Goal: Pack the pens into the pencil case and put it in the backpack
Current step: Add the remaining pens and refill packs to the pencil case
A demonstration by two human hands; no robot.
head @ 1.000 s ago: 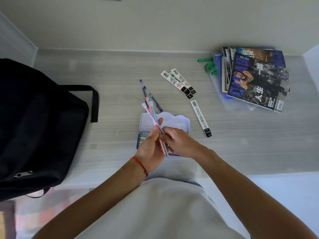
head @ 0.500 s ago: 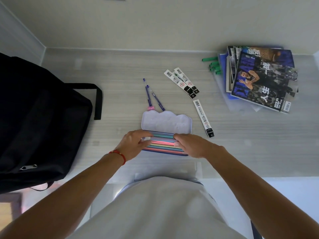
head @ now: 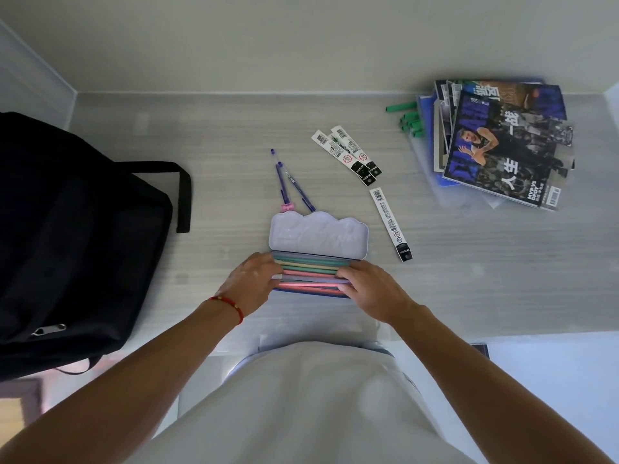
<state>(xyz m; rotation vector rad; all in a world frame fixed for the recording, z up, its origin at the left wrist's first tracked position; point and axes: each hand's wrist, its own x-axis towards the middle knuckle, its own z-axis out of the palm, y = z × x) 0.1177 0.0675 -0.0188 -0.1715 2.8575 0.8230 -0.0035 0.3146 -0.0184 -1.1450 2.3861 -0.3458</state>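
Observation:
An open tin pencil case lies on the desk in front of me, its pale lilac lid [head: 318, 236] folded back. Several pastel pens [head: 310, 271] lie side by side in its tray. My left hand [head: 249, 283] rests on the left ends of the pens, and my right hand [head: 366, 288] presses on their right ends. Two blue pens [head: 289, 184] lie on the desk just beyond the lid. The black backpack [head: 77, 239] sits at the left edge of the desk.
Three packaged pen refills [head: 390, 222] lie to the right of the case and behind it. A stack of magazines [head: 502, 142] sits at the back right with green markers [head: 410, 120] beside it. A wall runs along the desk's far edge.
One second ago both hands held a bundle of pastel pens above the case. The pens now lie in the tray, and my hands rest on their two ends.

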